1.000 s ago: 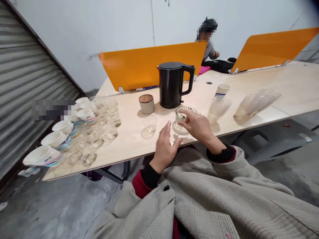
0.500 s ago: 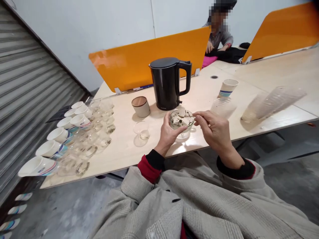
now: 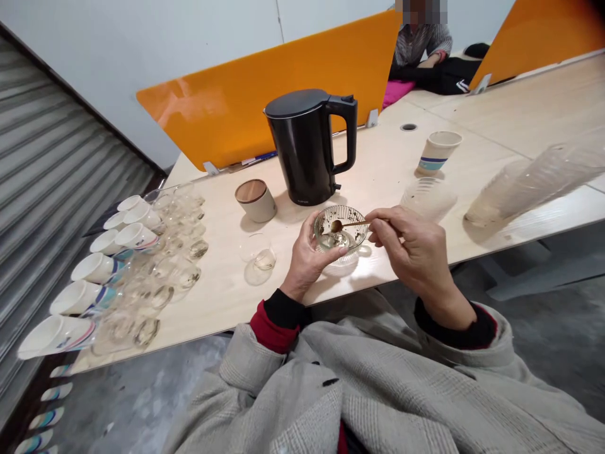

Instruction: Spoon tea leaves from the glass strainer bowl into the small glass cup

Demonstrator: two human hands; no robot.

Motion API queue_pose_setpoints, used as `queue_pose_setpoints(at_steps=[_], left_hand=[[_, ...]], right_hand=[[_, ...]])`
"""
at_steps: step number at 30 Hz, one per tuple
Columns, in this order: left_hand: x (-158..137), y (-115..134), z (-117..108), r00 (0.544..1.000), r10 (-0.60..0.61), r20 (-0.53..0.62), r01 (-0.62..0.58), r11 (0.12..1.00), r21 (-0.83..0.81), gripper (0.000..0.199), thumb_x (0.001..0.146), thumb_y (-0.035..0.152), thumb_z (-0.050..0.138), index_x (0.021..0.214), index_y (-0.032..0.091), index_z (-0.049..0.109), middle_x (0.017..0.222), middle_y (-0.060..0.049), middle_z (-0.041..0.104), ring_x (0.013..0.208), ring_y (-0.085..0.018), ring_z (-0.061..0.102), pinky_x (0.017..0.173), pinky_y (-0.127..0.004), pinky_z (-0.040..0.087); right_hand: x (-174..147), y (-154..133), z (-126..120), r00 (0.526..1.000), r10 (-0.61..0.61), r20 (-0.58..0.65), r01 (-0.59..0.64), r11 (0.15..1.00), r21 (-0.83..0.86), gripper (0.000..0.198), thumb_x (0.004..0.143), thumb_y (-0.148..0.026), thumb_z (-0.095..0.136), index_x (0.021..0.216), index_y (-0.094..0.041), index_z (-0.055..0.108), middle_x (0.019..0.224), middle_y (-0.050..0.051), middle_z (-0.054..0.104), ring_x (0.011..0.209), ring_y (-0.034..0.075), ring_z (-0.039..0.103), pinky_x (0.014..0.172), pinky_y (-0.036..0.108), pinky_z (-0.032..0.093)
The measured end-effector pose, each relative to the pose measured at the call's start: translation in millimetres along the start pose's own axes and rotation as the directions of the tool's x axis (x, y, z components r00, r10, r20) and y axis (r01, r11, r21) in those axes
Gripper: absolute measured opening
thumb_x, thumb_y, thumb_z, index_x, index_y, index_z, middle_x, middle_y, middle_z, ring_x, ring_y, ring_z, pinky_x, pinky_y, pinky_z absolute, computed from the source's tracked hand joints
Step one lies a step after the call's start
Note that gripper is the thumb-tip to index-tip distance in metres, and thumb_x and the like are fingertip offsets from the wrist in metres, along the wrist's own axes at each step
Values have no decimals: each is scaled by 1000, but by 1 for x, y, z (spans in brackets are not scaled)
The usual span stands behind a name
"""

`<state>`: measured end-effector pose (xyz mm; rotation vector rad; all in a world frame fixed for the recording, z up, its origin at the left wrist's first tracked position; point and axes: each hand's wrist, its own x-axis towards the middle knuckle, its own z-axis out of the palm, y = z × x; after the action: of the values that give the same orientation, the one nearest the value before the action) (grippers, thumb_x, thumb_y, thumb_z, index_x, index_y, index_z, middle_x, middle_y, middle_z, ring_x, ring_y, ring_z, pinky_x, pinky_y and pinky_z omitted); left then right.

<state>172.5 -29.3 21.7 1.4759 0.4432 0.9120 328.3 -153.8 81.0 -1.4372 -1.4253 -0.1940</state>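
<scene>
My left hand (image 3: 309, 255) is wrapped round the left side of a ribbed glass bowl (image 3: 341, 252), which is tilted. Dark bits, like tea leaves, cling to the inside of the bowl. Between the fingers of my right hand (image 3: 409, 249) is the thin handle of a small gold-coloured spoon (image 3: 336, 226), its head inside the bowl. To the left stands a clear plastic cup (image 3: 258, 257) with a little liquid low in it. Behind the bowl are a black electric kettle (image 3: 305, 154) and a beige canister (image 3: 258, 205) with a wooden lid.
Rows of paper cups (image 3: 89, 271) and clear plastic cups (image 3: 165, 277) fill the table's left end. On the right are a paper cup (image 3: 437, 154), a clear cup (image 3: 428, 195) and a stack of clear cups in plastic (image 3: 534, 183). A person (image 3: 423, 50) sits behind the orange dividers (image 3: 227, 113).
The spoon has turned so its head shows inside the bowl, and fewer dark bits show there. Both hands still hold their things. The view has shifted slightly.
</scene>
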Motion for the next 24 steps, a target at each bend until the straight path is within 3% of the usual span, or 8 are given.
queue_pose_setpoints(at_steps=[6, 13, 18, 24], left_hand=[[-5, -4, -1, 996, 76, 51, -81, 992, 95, 96, 71, 43, 100, 152, 31, 49, 160, -10, 54, 153, -35, 49, 132, -58, 36], [-4, -11, -5, 985, 135, 106, -152, 975, 164, 100, 72, 46, 98, 156, 34, 45, 163, -10, 51, 154, -36, 48, 132, -61, 34], [-5, -10, -5, 976, 181, 119, -203, 957, 207, 100, 72, 48, 98, 156, 35, 46, 163, -9, 50, 154, -36, 46, 133, -60, 33], [-6, -6, -3, 973, 191, 128, -215, 954, 209, 98, 72, 45, 98, 156, 34, 48, 163, -9, 51, 154, -36, 47, 133, -60, 32]], right_hand=[[-3, -1, 8, 996, -61, 60, 60, 998, 20, 15, 107, -18, 57, 105, -19, 71, 84, 4, 73, 74, 16, 70, 70, 30, 52], [-9, -6, -3, 1000, -14, 28, 14, 1000, 0, 15, 107, -20, 57, 109, -20, 72, 87, 4, 74, 75, 16, 69, 71, 29, 52], [-13, -4, -3, 991, -65, 116, 70, 997, -38, 17, 107, -21, 55, 106, -21, 72, 91, 5, 73, 80, 18, 69, 72, 30, 53], [-18, 3, -15, 999, 31, 20, -30, 996, -83, 18, 108, -24, 55, 108, -23, 73, 90, 6, 75, 76, 18, 69, 73, 33, 53]])
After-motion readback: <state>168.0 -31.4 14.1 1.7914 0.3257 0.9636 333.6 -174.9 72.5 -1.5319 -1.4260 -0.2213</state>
